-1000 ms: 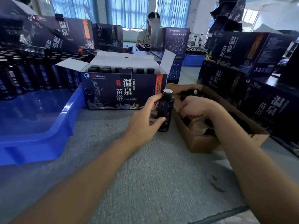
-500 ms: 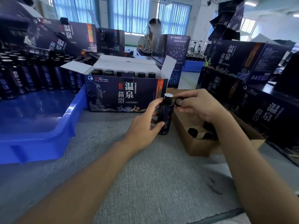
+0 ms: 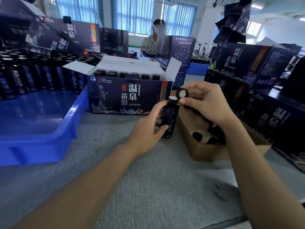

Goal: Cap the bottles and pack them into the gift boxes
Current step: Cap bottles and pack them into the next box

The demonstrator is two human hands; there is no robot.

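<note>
While my left hand grips the dark bottle upright on the grey table, my right hand pinches a black cap just above its uncapped neck (white liner facing me). The open gift box, with capped bottles inside, stands just behind; a cardboard tray lies to the right.

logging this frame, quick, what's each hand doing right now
Left hand: grips the upright bottle on the table.
Right hand: pinches a black cap just above the bottle's mouth.
</note>
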